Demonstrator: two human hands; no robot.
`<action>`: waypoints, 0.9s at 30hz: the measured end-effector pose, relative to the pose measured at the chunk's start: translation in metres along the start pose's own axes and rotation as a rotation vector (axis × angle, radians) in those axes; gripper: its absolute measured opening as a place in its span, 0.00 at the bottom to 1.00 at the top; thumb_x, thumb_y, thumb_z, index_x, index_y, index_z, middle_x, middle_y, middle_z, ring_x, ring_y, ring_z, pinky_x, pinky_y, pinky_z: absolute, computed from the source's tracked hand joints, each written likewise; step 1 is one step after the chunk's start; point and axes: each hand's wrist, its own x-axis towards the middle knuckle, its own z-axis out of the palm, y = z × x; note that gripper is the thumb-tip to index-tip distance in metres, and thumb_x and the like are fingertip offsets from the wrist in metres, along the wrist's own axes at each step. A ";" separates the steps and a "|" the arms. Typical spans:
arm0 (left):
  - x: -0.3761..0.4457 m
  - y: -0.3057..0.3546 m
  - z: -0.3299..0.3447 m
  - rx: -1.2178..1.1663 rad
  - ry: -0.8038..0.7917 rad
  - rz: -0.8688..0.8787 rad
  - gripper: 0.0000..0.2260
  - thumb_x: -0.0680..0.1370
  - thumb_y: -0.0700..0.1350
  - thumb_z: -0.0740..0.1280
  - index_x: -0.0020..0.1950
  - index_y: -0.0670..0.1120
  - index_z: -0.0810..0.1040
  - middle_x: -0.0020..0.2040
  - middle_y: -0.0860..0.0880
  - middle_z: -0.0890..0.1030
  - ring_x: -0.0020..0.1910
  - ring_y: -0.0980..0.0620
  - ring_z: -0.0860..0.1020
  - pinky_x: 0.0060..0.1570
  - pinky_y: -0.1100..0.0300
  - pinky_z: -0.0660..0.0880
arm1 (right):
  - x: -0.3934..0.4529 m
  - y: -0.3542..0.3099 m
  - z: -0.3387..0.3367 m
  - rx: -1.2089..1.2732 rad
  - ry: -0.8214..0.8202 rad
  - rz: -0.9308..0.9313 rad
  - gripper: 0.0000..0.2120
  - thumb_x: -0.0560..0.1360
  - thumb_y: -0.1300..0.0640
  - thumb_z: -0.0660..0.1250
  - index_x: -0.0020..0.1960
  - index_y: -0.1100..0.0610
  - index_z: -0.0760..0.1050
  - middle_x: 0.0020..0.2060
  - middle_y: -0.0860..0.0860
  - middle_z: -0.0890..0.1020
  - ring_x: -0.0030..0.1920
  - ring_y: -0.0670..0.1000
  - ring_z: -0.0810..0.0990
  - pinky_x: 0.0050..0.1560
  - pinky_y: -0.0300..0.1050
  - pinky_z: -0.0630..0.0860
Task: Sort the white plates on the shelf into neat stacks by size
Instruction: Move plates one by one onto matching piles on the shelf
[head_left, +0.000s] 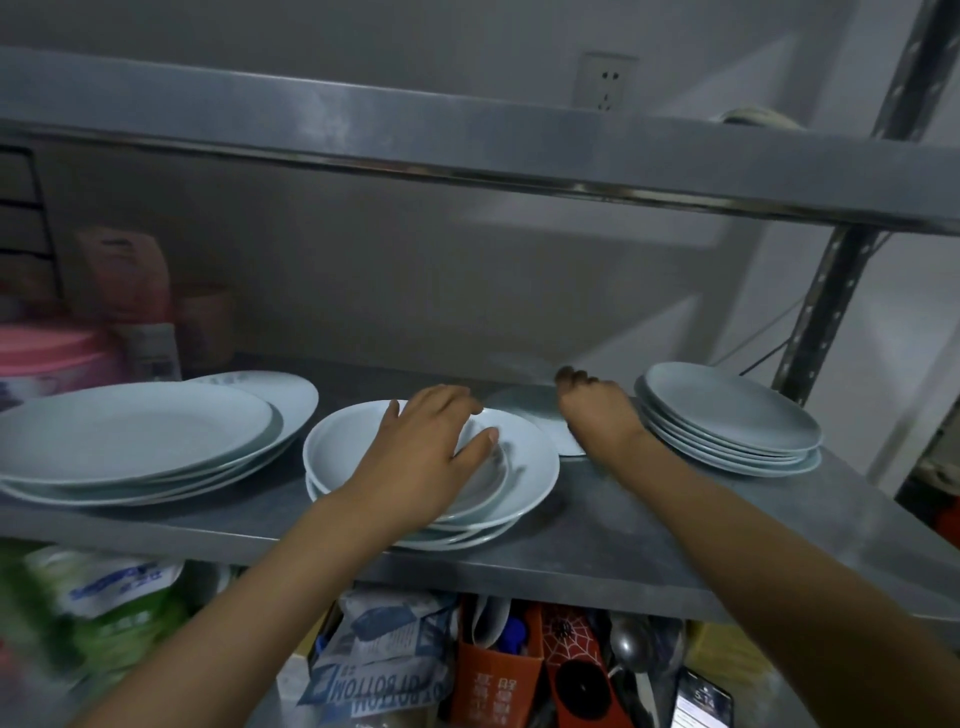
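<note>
Three groups of white plates stand on the steel shelf (597, 525). Large flat plates (130, 436) are stacked at the left. Deep plates (524, 467) are piled unevenly in the middle, with a smaller deep plate (337, 452) on top. A neat stack of small plates (727, 415) stands at the right. My left hand (431, 441) lies across the top deep plate, fingers bent over its far rim, thumb inside. My right hand (597, 410) grips a single small plate (524, 408) behind the middle pile; its fingers curl over the far edge and hide much of the plate.
A pink lidded container (52, 353) and pink packages (124, 275) stand at the back left of the shelf. The upper shelf (467, 135) hangs low overhead. Below are packets (384, 649), an orange box (493, 675), a ladle and a phone (701, 701).
</note>
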 end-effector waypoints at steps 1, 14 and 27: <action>-0.001 0.000 -0.002 0.010 -0.001 -0.001 0.18 0.80 0.58 0.57 0.64 0.50 0.72 0.65 0.54 0.72 0.67 0.54 0.66 0.68 0.45 0.62 | 0.005 0.005 -0.001 0.031 0.041 0.072 0.22 0.59 0.66 0.73 0.52 0.71 0.75 0.35 0.60 0.81 0.30 0.57 0.82 0.29 0.44 0.76; -0.008 -0.012 -0.018 0.082 0.134 0.035 0.26 0.76 0.61 0.49 0.68 0.50 0.71 0.70 0.52 0.70 0.71 0.51 0.64 0.71 0.41 0.58 | 0.036 0.025 -0.056 1.430 0.337 0.771 0.05 0.61 0.58 0.58 0.29 0.59 0.69 0.31 0.60 0.79 0.36 0.59 0.79 0.34 0.44 0.74; -0.029 -0.036 -0.057 0.327 0.301 -0.025 0.21 0.78 0.44 0.65 0.72 0.48 0.67 0.71 0.47 0.70 0.72 0.46 0.65 0.69 0.35 0.57 | 0.033 -0.064 -0.117 2.362 -0.333 0.674 0.08 0.77 0.72 0.55 0.50 0.67 0.70 0.43 0.61 0.78 0.25 0.52 0.82 0.22 0.44 0.78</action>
